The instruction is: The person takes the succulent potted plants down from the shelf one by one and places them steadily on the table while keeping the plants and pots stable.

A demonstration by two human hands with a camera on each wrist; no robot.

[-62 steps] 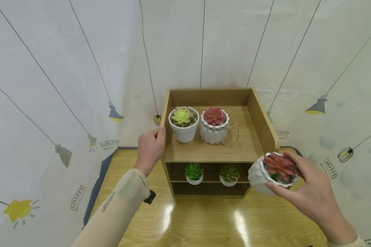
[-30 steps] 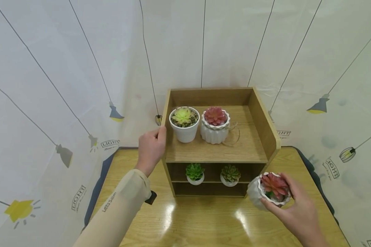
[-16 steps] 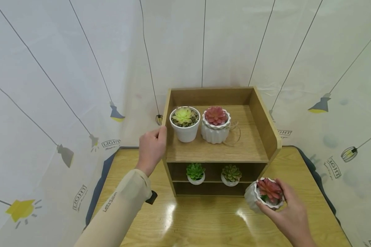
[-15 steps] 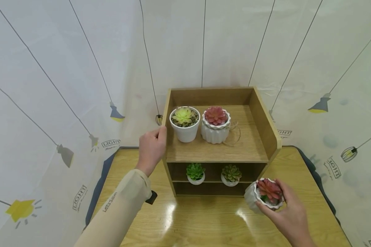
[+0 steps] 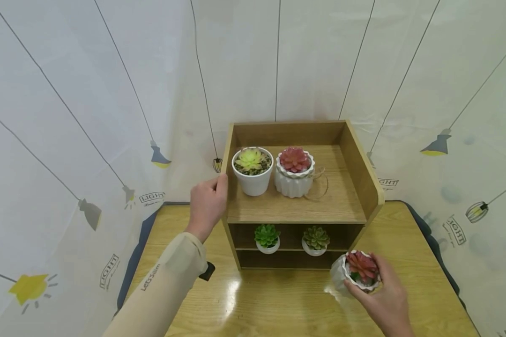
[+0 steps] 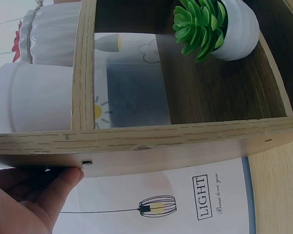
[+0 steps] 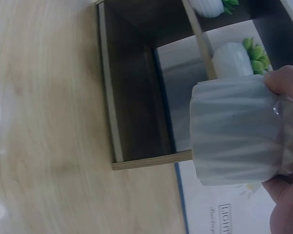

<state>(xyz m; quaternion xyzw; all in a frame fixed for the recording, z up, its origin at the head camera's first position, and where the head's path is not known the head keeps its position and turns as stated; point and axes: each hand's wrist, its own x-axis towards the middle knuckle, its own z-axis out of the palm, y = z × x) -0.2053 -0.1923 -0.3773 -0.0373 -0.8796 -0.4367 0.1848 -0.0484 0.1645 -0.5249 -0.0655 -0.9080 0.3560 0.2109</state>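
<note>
My right hand (image 5: 383, 299) grips a white ribbed pot (image 7: 239, 131) by its rim. A red succulent (image 5: 362, 267) sits in this pot, which is tilted and held in front of the lower right corner of a small wooden shelf (image 5: 295, 213). My left hand (image 5: 208, 203) holds the left side panel of the shelf; in the left wrist view its thumb and fingers meet the panel's outer face, and some fingers are hidden. On the top board stand a white pot with a yellow-green succulent (image 5: 251, 160) and a ribbed pot with a red succulent (image 5: 294, 160), tied with twine.
Two small white pots with green succulents (image 5: 267, 236) (image 5: 316, 238) stand on the middle level. Below it lies the bottom compartment (image 5: 286, 260). The shelf stands on a wooden table (image 5: 278, 304) against lamp-printed wall sheets (image 5: 312, 61).
My right hand has brought the red succulent's pot down and to the left, from beside the top board to near the shelf's lower right corner. My left hand stays on the side panel.
</note>
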